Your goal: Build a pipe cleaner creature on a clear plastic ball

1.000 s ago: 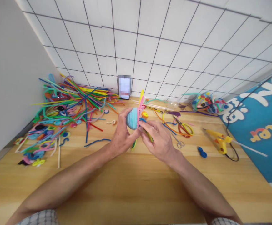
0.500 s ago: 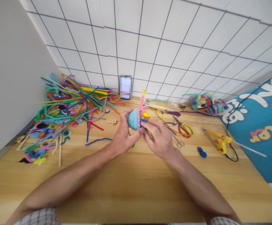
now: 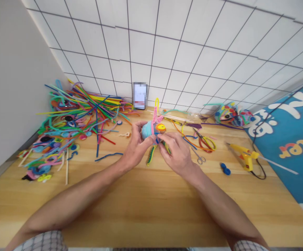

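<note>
Over the middle of the table, my left hand [image 3: 138, 141] is wrapped round a craft figure [image 3: 147, 129] wound in light blue pipe cleaner. A pink band circles the figure, and a pink and yellow loop [image 3: 155, 108] sticks up from its top. On its right side sits an orange and yellow round piece [image 3: 161, 128]. My right hand [image 3: 176, 151] pinches a blue pipe cleaner piece [image 3: 157, 138] against the figure's lower front, close to my left thumb. Below hangs a green and yellow strip [image 3: 151, 156]. My right fingertips partly hide the blue piece.
A heap of pipe cleaners [image 3: 88, 108] and small craft pieces covers the left side. A phone [image 3: 140, 96] leans on the tiled wall. To the right lie scissors [image 3: 206, 142], small metal scissors [image 3: 200, 159], blue pompoms [image 3: 225, 169], a yellow glue gun [image 3: 245, 157] and a decorated colourful figure [image 3: 227, 115].
The figure has tilted slightly in my hands, its top loop shifting left. The green and yellow strip beneath it now shows more fully. Both hands keep their hold.
</note>
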Available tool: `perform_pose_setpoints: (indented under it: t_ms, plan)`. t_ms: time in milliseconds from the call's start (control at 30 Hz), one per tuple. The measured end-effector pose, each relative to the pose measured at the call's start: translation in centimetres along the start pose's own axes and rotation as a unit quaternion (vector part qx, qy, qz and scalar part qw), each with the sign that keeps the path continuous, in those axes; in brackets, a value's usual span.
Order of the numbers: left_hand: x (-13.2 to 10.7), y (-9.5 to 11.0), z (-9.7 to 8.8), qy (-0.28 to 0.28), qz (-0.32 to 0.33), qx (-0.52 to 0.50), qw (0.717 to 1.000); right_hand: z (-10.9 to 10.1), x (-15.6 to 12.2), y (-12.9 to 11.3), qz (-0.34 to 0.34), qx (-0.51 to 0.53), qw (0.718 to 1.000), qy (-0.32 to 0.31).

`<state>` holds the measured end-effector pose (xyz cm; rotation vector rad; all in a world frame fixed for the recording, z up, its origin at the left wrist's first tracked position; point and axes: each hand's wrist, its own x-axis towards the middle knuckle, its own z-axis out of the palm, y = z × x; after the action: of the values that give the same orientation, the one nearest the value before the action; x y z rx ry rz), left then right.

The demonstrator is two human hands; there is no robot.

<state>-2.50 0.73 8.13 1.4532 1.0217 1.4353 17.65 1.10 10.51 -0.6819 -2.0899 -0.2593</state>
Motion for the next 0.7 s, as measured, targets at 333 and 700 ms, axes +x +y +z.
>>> perform_pose_setpoints:
  t_ms: [333, 700]
  plan:
    - [0.3, -0.2, 0.6, 0.056, -0.02, -0.084, 0.995, 0.3, 0.3, -0.1, 0.026, 0.067, 0.997, 0.019]
    - [0.6, -0.8, 0.5, 0.046, -0.059, -0.165, 0.984, 1.2, -0.6, 0.9, 0.249, 0.214, 0.944, 0.02]
